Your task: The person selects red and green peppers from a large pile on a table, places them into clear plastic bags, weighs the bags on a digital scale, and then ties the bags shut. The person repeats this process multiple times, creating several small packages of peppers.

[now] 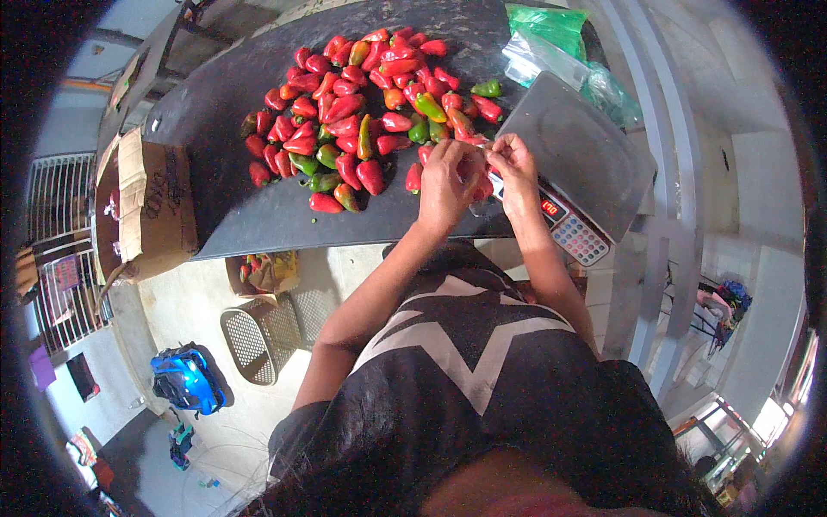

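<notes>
A loose pile of red, orange and green peppers (345, 116) covers the middle of the dark tabletop (215, 215). At the front of the pile my left hand (446, 177) is closed on a clear plastic bag (474, 179) with red peppers showing in it. My right hand (512, 164) pinches the top of that bag, its fingertips close to the left hand's. Both hands are over the front left corner of a grey digital scale (575, 138), which has a lit red display and a keypad. The bag's underside is hidden behind my hands.
A cardboard box (146, 211) stands at the table's left end. Green and clear plastic bags (543, 52) lie beyond the scale. Below the table are a box of peppers (258, 274), a mesh basket (258, 336) and a blue bag (185, 379) on the floor. Grey bars (663, 164) run along the right.
</notes>
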Demonstrator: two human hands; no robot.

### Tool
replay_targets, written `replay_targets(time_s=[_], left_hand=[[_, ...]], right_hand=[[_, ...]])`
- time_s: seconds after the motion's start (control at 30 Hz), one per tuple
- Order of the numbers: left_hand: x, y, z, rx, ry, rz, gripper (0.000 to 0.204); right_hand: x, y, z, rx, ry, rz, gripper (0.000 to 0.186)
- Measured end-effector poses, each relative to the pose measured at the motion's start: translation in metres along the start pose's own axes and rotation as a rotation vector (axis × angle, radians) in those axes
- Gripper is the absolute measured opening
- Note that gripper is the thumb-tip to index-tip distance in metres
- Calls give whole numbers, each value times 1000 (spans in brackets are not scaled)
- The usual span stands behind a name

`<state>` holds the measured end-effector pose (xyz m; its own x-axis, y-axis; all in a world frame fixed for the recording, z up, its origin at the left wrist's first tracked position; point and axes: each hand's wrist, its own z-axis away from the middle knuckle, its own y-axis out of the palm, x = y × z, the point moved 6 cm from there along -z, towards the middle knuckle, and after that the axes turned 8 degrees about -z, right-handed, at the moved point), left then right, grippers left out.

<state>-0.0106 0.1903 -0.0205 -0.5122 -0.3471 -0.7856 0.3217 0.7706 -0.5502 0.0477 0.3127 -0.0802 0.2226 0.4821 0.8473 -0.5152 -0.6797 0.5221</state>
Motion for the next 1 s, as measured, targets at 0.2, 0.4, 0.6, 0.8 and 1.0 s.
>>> replay_targets(time_s=[0.2,0.4,0.6,0.8,1.0], left_hand=[[-7,17,12,82,85,-50,13],[-8,31,17,117,3,9,15],[-21,37,0,192,231,-225,18],[-18,44,-8,266,170,-7,24],[-11,37,10,201,183,-241,26]], right_hand=[[7,-13,24,-41,-23,103,11],[30,-12,34,21,-241,756,16],[46,-19,28,45,-229,1034,24],[37,-29,14,78,-128,842,10],[33,-6,21,138,-154,822,12]])
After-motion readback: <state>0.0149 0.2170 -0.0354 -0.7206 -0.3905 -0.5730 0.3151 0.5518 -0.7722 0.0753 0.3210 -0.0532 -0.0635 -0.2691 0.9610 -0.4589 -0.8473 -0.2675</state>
